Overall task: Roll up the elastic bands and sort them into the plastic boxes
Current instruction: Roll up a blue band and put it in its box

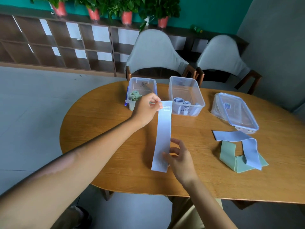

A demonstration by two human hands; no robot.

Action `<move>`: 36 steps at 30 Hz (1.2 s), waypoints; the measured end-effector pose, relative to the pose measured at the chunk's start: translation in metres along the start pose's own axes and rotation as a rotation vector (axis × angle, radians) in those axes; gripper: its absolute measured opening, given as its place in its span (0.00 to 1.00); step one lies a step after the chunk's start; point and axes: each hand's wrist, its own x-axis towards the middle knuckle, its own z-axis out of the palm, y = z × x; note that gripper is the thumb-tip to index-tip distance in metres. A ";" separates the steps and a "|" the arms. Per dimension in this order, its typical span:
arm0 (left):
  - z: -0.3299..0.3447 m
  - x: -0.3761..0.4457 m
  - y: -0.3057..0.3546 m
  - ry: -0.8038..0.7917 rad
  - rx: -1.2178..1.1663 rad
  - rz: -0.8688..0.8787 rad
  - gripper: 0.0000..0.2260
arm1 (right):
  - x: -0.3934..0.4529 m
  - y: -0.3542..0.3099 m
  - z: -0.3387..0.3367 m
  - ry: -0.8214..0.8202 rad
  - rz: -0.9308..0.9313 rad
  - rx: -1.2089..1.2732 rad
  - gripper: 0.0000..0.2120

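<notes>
On the wooden table (pixel 102 138), rolled bands already sit in 2 boxes (pixel 186 98) at the top, while the left hand (pixel 145 109) and right hand (pixel 179 156) pinch a flat blue band (pixel 162 136) mid-frame, and 2 loose bands (pixel 239 151) wait at right.

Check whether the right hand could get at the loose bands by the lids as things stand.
Probably yes: the loose bands lie open on the table with nothing between, but the right hand is pinching the blue band.

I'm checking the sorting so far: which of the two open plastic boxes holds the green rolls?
The left box, just behind the left hand, holds green rolls. The right box holds blue rolls.
</notes>
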 end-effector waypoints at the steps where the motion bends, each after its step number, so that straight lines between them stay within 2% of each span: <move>1: 0.006 0.003 -0.004 -0.014 -0.006 -0.022 0.02 | 0.002 0.004 -0.002 0.013 0.011 -0.023 0.24; 7: 0.031 0.024 -0.021 -0.036 0.060 -0.099 0.03 | 0.010 0.014 -0.006 0.039 0.069 -0.061 0.26; 10: 0.040 0.033 -0.032 -0.003 0.140 -0.135 0.06 | 0.013 0.015 -0.007 0.025 0.084 -0.053 0.24; 14: 0.044 0.037 -0.043 0.038 0.214 -0.222 0.06 | 0.010 0.014 -0.013 -0.023 0.090 -0.070 0.20; 22: 0.042 0.031 -0.060 0.012 0.258 -0.230 0.07 | 0.003 0.020 -0.018 0.003 0.084 -0.111 0.20; 36: 0.016 -0.066 -0.066 -0.127 0.128 -0.227 0.06 | -0.007 0.030 -0.010 0.109 -0.042 -0.325 0.15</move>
